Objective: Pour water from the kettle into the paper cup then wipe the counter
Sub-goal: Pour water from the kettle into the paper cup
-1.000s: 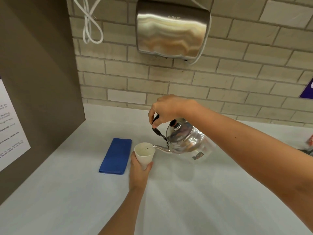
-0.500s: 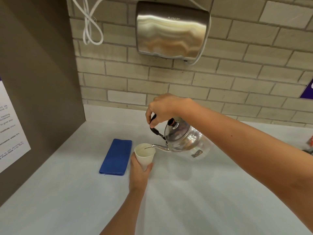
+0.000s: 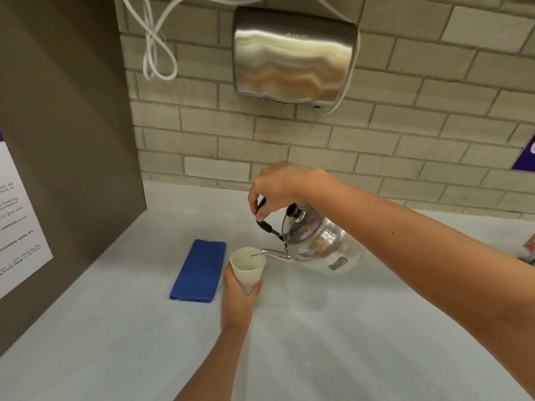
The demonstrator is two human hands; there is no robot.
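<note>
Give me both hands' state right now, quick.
Left hand: closed around the paper cup.
Right hand: closed on the kettle handle, tilted over the cup.

A wall of pale beige brick (image 3: 405, 146) with grey mortar runs across the back. A brushed-steel hand dryer (image 3: 293, 55) is mounted high on it, and a white cord (image 3: 156, 53) hangs in loops to its left. A matte brown side panel (image 3: 66, 140) closes the left side and carries a white printed notice (image 3: 17, 227)
</note>
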